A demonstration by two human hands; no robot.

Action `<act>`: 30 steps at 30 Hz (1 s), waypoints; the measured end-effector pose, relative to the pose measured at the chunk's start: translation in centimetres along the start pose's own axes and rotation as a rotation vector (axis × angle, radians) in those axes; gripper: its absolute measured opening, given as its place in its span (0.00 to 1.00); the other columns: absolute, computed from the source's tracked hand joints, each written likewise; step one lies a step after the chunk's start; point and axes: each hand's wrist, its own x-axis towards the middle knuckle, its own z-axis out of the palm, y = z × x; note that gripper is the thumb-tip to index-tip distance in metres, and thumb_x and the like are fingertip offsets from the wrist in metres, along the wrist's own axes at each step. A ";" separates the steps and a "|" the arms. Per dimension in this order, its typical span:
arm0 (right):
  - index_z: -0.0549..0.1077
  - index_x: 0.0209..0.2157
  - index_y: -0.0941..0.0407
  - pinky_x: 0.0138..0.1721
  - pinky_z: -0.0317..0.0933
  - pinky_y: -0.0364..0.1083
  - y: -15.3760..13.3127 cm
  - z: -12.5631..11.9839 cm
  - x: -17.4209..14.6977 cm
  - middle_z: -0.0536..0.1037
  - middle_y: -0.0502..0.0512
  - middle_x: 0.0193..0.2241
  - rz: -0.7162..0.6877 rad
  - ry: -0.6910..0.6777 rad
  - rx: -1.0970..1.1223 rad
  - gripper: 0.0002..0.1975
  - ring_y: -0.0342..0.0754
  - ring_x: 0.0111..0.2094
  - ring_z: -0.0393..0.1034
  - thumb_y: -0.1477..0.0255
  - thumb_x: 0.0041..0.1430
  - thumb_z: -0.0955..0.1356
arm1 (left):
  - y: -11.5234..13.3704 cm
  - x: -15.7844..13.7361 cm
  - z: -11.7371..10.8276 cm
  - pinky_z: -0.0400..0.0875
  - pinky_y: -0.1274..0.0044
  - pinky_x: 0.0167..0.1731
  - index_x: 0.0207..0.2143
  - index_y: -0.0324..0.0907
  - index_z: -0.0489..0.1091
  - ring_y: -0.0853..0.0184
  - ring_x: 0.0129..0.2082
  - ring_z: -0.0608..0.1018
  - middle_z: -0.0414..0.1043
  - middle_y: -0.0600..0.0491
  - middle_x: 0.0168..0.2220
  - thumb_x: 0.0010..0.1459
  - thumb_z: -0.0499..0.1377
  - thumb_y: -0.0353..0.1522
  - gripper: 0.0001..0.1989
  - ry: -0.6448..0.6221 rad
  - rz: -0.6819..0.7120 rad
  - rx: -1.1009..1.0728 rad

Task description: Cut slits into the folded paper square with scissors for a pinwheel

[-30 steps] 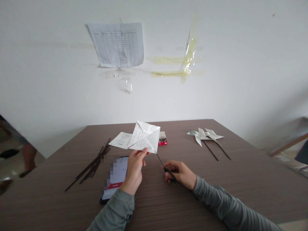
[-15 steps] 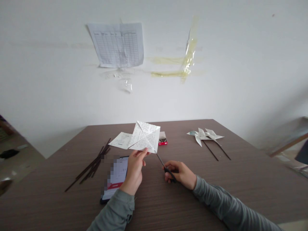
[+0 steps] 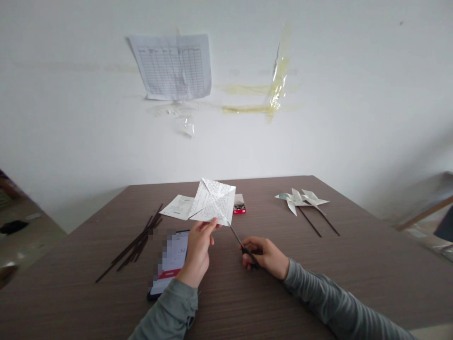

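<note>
My left hand (image 3: 197,250) pinches the lower edge of a folded, creased square of written paper (image 3: 214,201) and holds it upright above the brown table (image 3: 354,264). Black-handled scissors (image 3: 242,246) are gripped in my right hand (image 3: 266,255), their blades pointing up at the paper's lower right corner. Under my left wrist lies a phone (image 3: 170,264) with its screen lit.
A bundle of dark thin sticks (image 3: 136,243) lies left of the phone. Behind the paper are a loose sheet (image 3: 180,206) and a small red box of pins (image 3: 239,207). Two paper pinwheels on sticks (image 3: 304,203) lie at the right. A printed table sheet (image 3: 173,66) hangs on the wall.
My hands, the paper and the scissors have stayed still. A person's shape at the far left edge one second ago has left the view.
</note>
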 end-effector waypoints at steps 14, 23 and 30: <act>0.83 0.45 0.50 0.39 0.77 0.52 1.1 -0.3 0.4 0.87 0.47 0.28 0.022 -0.017 -0.021 0.39 0.50 0.28 0.80 0.33 0.54 0.90 | 0.5 -0.3 0.2 0.56 0.80 0.22 0.30 0.45 0.83 0.57 0.35 0.91 0.93 0.45 0.36 0.41 0.83 0.40 0.17 0.014 -0.020 -0.042; 0.84 0.46 0.51 0.41 0.77 0.55 1.0 -0.1 0.5 0.87 0.49 0.28 -0.004 0.012 -0.134 0.34 0.53 0.29 0.80 0.38 0.59 0.88 | 0.2 0.0 0.2 0.55 0.80 0.21 0.31 0.44 0.83 0.58 0.34 0.92 0.93 0.46 0.36 0.43 0.84 0.39 0.17 0.016 -0.021 -0.028; 0.92 0.52 0.49 0.71 0.74 0.68 0.7 -0.3 0.0 0.92 0.51 0.33 -0.125 0.189 -0.646 0.14 0.61 0.42 0.89 0.62 0.68 0.85 | 0.2 0.1 0.2 0.55 0.80 0.22 0.32 0.44 0.83 0.58 0.35 0.92 0.93 0.46 0.35 0.43 0.84 0.39 0.18 0.009 -0.034 -0.042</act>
